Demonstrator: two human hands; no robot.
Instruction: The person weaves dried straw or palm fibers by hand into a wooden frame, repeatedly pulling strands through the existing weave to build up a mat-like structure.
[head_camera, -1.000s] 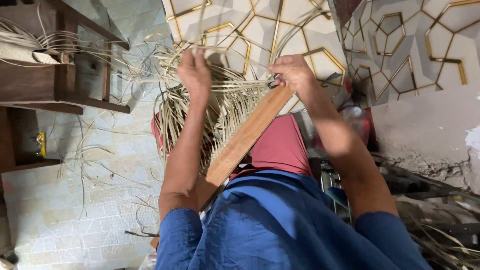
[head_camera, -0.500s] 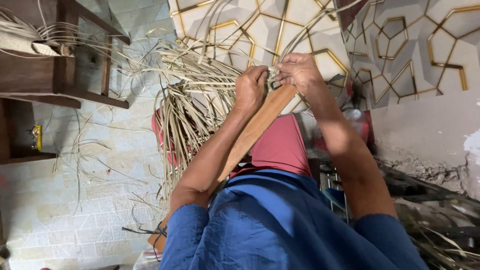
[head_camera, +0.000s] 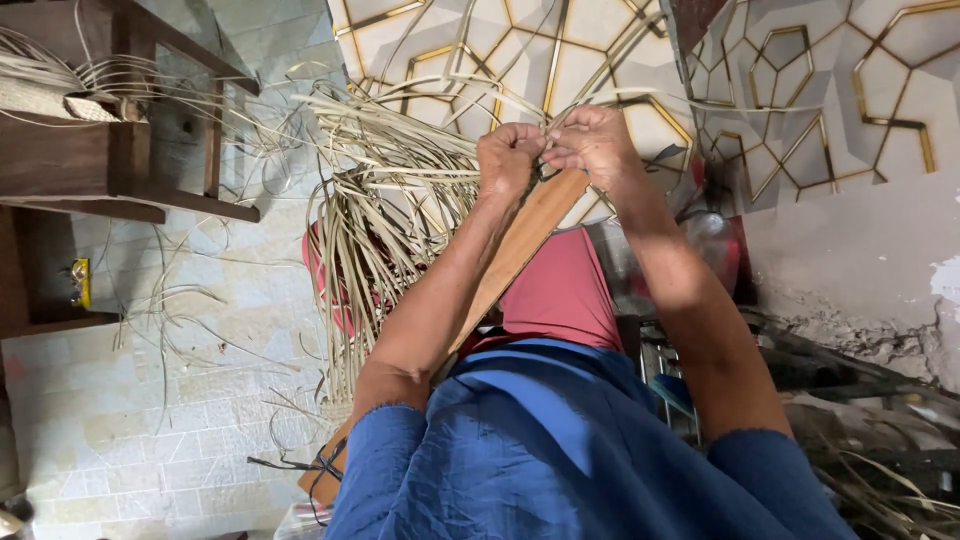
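Fingers of left hand (head_camera: 508, 158) and right hand (head_camera: 592, 145) — both pinching pale straw strands (head_camera: 385, 200) — above wooden board (head_camera: 520, 250).

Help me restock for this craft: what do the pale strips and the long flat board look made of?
The pale tan strips look like dried palm leaf or reed: matte, fibrous, curling loosely. The long flat brown board looks like smooth bare wood, showing lengthwise grain. Neither is certain.
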